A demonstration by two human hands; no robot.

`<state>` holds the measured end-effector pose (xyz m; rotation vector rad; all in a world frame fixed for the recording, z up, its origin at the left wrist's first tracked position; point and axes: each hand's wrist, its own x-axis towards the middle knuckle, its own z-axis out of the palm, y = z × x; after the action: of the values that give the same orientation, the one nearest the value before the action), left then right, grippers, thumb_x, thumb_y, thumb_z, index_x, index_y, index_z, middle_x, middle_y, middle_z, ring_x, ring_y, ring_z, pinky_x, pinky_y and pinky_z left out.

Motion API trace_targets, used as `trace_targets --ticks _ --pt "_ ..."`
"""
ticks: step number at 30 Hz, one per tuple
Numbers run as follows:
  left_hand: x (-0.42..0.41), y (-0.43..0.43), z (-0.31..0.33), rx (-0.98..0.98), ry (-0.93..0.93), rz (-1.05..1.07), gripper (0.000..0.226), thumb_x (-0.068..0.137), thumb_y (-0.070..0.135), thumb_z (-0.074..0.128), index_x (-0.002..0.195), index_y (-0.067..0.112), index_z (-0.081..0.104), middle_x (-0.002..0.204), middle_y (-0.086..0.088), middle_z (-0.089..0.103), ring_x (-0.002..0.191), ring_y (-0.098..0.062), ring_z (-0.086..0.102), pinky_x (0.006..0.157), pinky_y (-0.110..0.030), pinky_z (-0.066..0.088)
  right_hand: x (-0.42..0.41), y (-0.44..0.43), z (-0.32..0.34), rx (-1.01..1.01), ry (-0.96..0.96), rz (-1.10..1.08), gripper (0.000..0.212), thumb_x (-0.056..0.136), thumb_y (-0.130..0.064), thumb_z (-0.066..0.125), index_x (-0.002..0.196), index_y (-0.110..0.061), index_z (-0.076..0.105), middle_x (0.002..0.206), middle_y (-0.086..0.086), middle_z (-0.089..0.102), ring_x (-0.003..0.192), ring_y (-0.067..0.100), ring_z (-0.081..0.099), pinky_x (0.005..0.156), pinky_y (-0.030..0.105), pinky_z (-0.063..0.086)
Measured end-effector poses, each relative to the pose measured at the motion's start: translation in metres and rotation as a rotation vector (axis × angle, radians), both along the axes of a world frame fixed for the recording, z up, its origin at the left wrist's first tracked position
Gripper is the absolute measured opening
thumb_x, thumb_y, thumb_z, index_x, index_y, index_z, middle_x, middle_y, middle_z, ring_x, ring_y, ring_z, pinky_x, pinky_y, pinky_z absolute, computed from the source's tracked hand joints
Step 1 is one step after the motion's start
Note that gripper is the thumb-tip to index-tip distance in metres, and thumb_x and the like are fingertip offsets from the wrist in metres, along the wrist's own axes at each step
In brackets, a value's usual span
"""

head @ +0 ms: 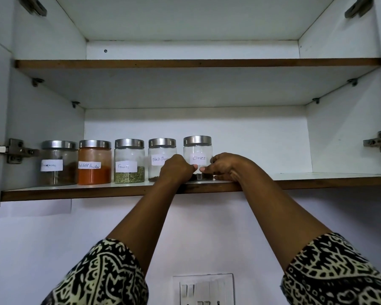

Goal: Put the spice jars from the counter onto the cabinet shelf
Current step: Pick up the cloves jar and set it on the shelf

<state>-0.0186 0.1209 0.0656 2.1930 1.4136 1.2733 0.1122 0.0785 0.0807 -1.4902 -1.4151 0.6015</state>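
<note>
Lower cabinet shelf [317,180]: five lidded spice jars in a row. Rightmost, cloves jar [198,155], gripped low by left hand [176,168] and right hand [223,167].

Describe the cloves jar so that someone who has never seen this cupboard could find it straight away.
Look in the open white cabinet, at the lower shelf, where five steel-lidded glass jars stand in a row. The cloves jar is the rightmost, beside the black pepper jar. It alone has the left hand and right hand on either side of its base, and its white label reads "Cloves".
</note>
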Motion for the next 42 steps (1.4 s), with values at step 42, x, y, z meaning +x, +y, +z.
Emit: trace_targets --ticks 42 --pt "-0.069 -0.085 -0.218 0.329 -0.188 -0.269 0.034 0.087 0.020 0.065 0.120 0.025 0.062 0.124 0.008 0.061 0.116 -0.013 0.053 0.093 -0.032 0.047 -0.071 -0.120 -0.214 0.321 -0.175 -0.117 0.051 0.082 -0.027 0.070 0.130 -0.020 0.053 0.121 -0.005 0.064 0.113 0.006 0.057 0.094 0.017 0.040"
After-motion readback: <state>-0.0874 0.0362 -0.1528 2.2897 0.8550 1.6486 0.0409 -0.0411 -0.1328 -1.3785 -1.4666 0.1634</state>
